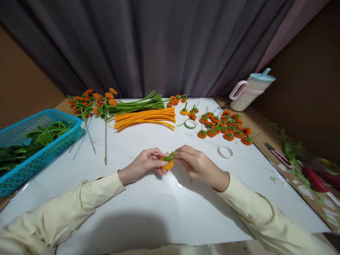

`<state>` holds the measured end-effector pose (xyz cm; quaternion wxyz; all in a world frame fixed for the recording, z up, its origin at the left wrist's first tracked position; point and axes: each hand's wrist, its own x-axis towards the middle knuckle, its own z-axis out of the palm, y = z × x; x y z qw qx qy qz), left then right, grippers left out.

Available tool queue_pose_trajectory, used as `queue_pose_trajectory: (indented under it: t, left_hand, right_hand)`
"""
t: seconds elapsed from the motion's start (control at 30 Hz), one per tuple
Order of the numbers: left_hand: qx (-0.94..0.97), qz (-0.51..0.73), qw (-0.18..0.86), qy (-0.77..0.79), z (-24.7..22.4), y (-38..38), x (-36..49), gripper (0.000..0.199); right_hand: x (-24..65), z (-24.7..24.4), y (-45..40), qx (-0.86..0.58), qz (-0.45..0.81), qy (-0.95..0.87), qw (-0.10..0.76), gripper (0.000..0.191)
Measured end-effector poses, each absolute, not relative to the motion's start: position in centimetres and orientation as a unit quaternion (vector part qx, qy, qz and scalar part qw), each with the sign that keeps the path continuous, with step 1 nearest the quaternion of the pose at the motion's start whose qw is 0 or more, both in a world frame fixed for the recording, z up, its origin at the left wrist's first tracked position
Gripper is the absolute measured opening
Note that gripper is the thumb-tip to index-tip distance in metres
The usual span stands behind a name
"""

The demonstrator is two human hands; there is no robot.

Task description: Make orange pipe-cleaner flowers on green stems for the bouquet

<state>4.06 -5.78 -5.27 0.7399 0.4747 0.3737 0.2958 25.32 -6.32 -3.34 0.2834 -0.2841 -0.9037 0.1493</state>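
Note:
Between the thumb and fingers of my left hand [151, 161] is a small yellow-orange pipe-cleaner flower [168, 164], with green at its base facing up. My right hand [191, 160] pinches at the short green stem [170, 156] of that flower; its fingertips partly hide the grip. Both hands meet just above the middle of the white table sheet [148, 205]. Beyond them lie a bundle of orange pipe cleaners [145, 118] and a bundle of green pipe cleaners [140, 105]. A roll of green tape [190, 124] lies behind my right hand.
Finished-looking orange flowers [220, 124] cluster at right, near a white ring [225, 152]. More stemmed flowers [91, 102] lie back left, beside a blue basket [42, 152] of green leaves. A tumbler [251, 92] stands back right; pink-handled pliers [281, 157] lie on the right edge.

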Motion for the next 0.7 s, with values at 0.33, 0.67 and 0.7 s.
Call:
queue_pose_trajectory:
  t: [0.33,0.67,0.7]
  left_hand:
    - [0.455,0.28,0.763,0.365,-4.9,-5.9,4.1,0.024]
    - [0.445,0.263,0.776,0.361,-4.9,-5.8,4.1,0.024]
    - [0.443,0.26,0.777,0.363,-4.9,-5.9,4.1,0.024]
  right_hand:
    - [24.7,-3.9,-6.6,-0.294,0.201,-0.873,0.333,0.024]
    - [24.9,-2.8,-6.2,-0.327,0.321,-0.829,0.32,0.025]
    - [24.9,-2.8,-6.2,-0.327,0.331,-0.826,0.317,0.025]
